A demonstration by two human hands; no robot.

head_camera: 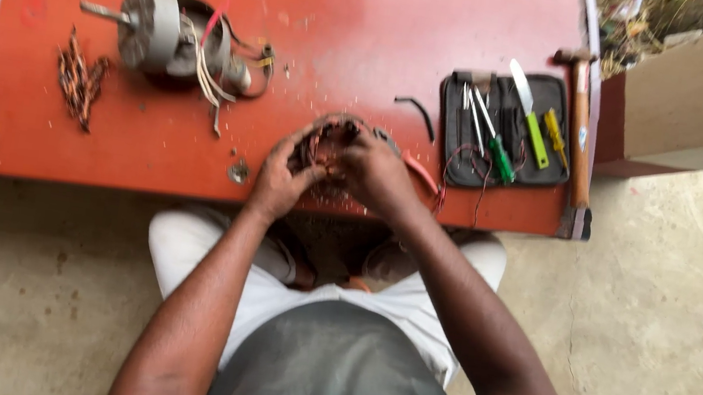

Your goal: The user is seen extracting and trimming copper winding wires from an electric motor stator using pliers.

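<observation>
A round motor stator ring (pixel 335 132) with copper windings lies on the red table (pixel 357 17) near its front edge. My left hand (pixel 282 177) grips the ring's left side. My right hand (pixel 377 172) covers its right side, fingers curled into the windings. Most of the ring is hidden under my fingers. Red pliers handles (pixel 420 171) poke out just right of my right hand.
A grey fan motor (pixel 161 29) with shaft and loose wires sits at the back left, a pile of copper wire scraps (pixel 80 80) beside it. A black tool pouch (pixel 505 127) with screwdrivers and a knife lies right, a hammer (pixel 581 119) along the edge.
</observation>
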